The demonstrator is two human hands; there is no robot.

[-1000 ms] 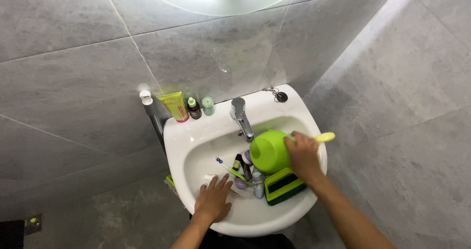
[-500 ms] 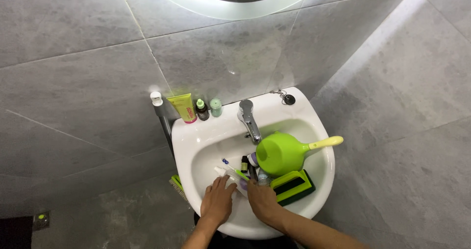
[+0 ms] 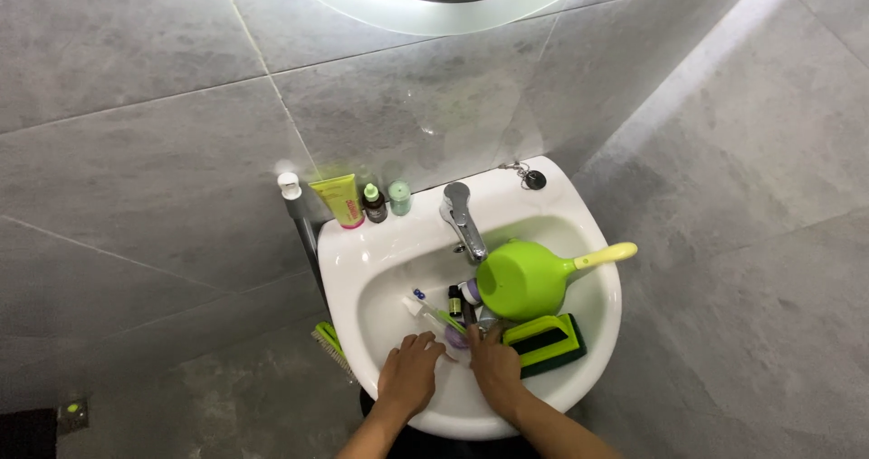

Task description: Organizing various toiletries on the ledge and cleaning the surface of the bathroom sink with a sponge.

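- Two hands reach into the white sink (image 3: pixel 380 269) at lower centre of the frame.
- Left hand (image 3: pixel 409 375) lies palm down, fingers loosely spread, on small toiletries (image 3: pixel 444 319); whether it grips any cannot be told.
- Right hand (image 3: pixel 493 366) rests beside them, touching the green scrub brush (image 3: pixel 546 344); its grip is unclear.
- Green scoop (image 3: pixel 529 280) sits under the tap (image 3: pixel 462 216).
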